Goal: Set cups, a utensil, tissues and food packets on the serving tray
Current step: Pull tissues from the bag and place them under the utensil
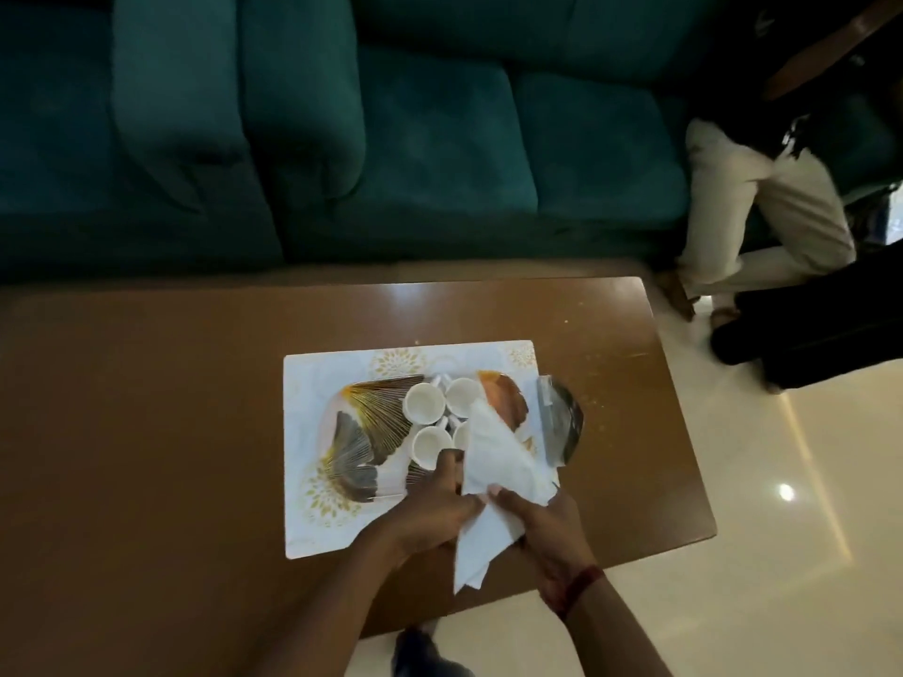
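Head view puts the tissue step in hand: the left hand [440,500] and right hand [532,520] both curl their fingers on the white tissues [493,452], holding them at about mid-length. Beyond the grip the folded tip points away from the person, over the serving tray [361,422] and just right of the four cups [424,404]; a loose end hangs on the near side of the grip. The long axis runs near-to-far. Next, probably, lower them onto bare tray ahead of the grip, short of the silvery packet [562,422] further right.
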